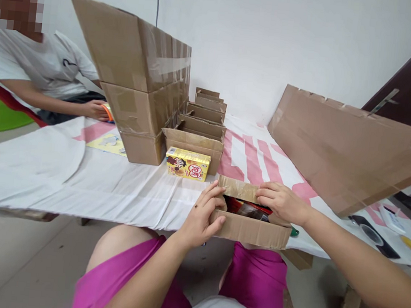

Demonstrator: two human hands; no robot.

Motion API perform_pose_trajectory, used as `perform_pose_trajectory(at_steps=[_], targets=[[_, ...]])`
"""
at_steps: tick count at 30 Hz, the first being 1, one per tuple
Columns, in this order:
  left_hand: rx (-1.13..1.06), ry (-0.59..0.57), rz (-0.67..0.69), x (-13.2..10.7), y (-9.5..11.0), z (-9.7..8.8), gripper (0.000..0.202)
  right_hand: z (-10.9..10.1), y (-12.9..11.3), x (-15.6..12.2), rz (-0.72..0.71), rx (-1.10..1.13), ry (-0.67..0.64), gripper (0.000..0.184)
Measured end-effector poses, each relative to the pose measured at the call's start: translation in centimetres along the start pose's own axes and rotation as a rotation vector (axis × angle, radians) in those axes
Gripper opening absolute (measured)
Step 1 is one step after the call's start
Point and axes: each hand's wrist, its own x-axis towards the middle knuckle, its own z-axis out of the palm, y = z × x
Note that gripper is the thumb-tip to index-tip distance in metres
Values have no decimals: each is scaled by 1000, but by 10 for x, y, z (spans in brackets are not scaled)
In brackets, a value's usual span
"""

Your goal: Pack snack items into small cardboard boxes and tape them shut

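A small open cardboard box (252,230) stands at the table's near edge, in front of me. Red and dark packets (249,209) show inside it. My left hand (205,214) grips the box's left end, thumb on the near flap and fingers over the side. On the right, my right hand (283,202) holds the far flap, its fingers bent over the top edge and the wrist above the right end. Just beyond the box, to the left, a yellow snack box with a cartoon figure (187,164) rests on the white table cover.
Stacked taped cartons (150,85) rise at the left, with a row of open cardboard boxes (200,136) beside them. A large cardboard panel (340,147) stands at right, near a tape roll (374,235). Across the table sits another person (63,77), holding something orange.
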Motion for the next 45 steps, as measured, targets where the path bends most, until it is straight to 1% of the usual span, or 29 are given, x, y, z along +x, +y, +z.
perform_pose_trajectory(at_steps=[3,7,11,16,19,22,25,26,28,30,34,36,40,45], targets=[[-6,-2,7,0,0,0,17,3,4,-4,-52,-5,4,25],[-11,-3,20,0,0,0,18,6,5,-8,-32,-49,14,25],[-1,-2,22,0,0,-1,17,6,3,-6,-34,-171,-5,21],[8,-23,23,0,0,-3,17,10,2,-4,-15,-259,50,21],[14,-38,16,0,1,-5,16,13,1,-7,8,-226,82,17],[12,-44,6,1,1,-5,16,13,2,-12,60,-102,113,16],[-4,-33,-2,2,1,-3,17,11,5,-18,133,-10,155,32],[-9,-28,-4,2,1,-3,17,11,6,-19,153,-14,164,36],[-13,-21,-4,1,2,-2,16,10,10,-22,173,-52,166,40],[-9,-18,-5,1,2,-1,16,9,12,-22,157,-87,155,38],[30,-22,5,2,1,-2,16,10,15,-17,95,-112,144,27],[69,-28,14,3,0,-3,16,11,15,-14,84,-120,138,24],[144,-45,12,5,1,-5,17,11,11,-11,112,-94,113,24],[174,-63,-23,6,5,-8,19,8,7,-14,170,39,95,20]])
